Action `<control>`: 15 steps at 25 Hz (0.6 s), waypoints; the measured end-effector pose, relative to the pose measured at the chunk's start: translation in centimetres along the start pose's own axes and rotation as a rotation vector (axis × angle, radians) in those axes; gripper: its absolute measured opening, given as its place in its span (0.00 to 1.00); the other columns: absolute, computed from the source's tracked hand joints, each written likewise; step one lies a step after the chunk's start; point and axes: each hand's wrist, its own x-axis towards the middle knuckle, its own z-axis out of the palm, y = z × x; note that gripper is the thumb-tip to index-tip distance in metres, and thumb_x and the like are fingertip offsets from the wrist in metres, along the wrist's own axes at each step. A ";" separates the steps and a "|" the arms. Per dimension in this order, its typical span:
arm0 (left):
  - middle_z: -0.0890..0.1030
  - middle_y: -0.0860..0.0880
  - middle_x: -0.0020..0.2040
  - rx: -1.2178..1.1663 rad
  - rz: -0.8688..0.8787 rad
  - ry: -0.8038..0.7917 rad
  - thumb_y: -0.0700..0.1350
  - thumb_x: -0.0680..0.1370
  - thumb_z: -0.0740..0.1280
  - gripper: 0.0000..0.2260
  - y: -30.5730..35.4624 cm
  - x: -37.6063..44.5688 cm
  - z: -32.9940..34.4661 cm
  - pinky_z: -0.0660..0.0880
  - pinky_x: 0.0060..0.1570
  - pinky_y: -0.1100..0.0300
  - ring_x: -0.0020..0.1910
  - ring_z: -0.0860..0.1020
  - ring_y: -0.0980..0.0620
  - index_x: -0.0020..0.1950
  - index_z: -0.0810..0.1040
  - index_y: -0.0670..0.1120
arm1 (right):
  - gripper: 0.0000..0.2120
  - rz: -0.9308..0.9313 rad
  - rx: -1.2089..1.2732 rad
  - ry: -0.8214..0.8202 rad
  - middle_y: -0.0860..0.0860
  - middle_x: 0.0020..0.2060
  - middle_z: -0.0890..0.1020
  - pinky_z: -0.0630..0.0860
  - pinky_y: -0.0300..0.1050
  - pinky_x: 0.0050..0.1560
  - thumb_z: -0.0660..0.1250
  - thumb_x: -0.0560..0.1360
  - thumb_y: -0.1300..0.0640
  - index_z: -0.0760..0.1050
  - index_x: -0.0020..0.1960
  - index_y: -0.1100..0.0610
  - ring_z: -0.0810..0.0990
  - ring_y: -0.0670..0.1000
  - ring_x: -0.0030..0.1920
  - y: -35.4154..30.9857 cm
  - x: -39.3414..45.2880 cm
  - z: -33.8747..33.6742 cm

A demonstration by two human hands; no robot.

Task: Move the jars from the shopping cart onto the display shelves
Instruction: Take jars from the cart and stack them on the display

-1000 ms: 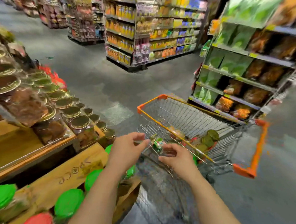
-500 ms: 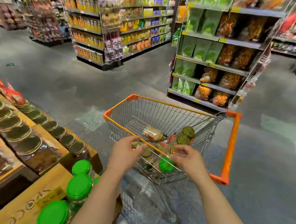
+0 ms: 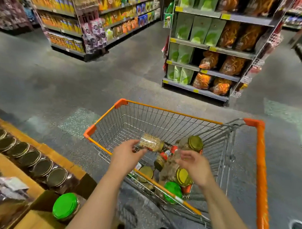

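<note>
An orange-rimmed wire shopping cart [image 3: 166, 111] stands in front of me with several jars heaped at its near end. A clear jar of pale nuts [image 3: 151, 142] lies on its side on top. My left hand [image 3: 127, 157] reaches over the near rim, its spread fingertips at that jar's base, without a firm grip. My right hand [image 3: 195, 166] hovers with loose fingers over a gold-lidded jar [image 3: 183, 177]. Another gold-lidded jar [image 3: 195, 143] and a green-lidded jar [image 3: 173, 191] also lie in the cart. The wooden display shelf [image 3: 60, 159] at my left carries rows of dark-lidded jars [image 3: 40, 167].
A green-lidded jar [image 3: 65, 206] stands on the lower wooden tier by my left forearm. A grey shelf unit of snack bags [image 3: 211, 56] stands behind the cart, and another aisle unit [image 3: 72, 22] lies far left. The cart's orange handle [image 3: 261, 172] runs along the right.
My view has swung right, away from the display shelf and onto the cart. Both hands have moved forward over the cart's rim and spread apart above the jars.
</note>
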 end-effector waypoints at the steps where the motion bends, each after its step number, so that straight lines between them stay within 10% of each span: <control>1: 0.80 0.52 0.63 0.018 -0.010 -0.012 0.57 0.74 0.73 0.25 -0.3 1.1 0.4 0.76 0.60 0.51 0.59 0.79 0.52 0.69 0.76 0.52 | 0.15 0.029 0.010 0.007 0.44 0.47 0.82 0.77 0.45 0.55 0.77 0.69 0.58 0.78 0.52 0.49 0.81 0.47 0.52 0.6 1.0 0.3; 10: 0.76 0.47 0.69 0.136 -0.204 -0.151 0.61 0.73 0.71 0.30 -4.3 15.6 6.9 0.74 0.64 0.48 0.64 0.76 0.48 0.72 0.72 0.52 | 0.20 0.304 0.005 -0.048 0.43 0.48 0.80 0.76 0.39 0.44 0.75 0.72 0.55 0.75 0.62 0.52 0.80 0.44 0.46 6.8 15.6 5.7; 15: 0.76 0.43 0.69 0.197 -0.299 -0.221 0.57 0.76 0.71 0.29 -8.1 25.5 13.2 0.73 0.63 0.51 0.62 0.77 0.46 0.73 0.70 0.47 | 0.27 0.470 -0.048 -0.046 0.50 0.52 0.79 0.75 0.44 0.55 0.76 0.71 0.51 0.73 0.66 0.57 0.80 0.52 0.52 12.5 26.3 10.1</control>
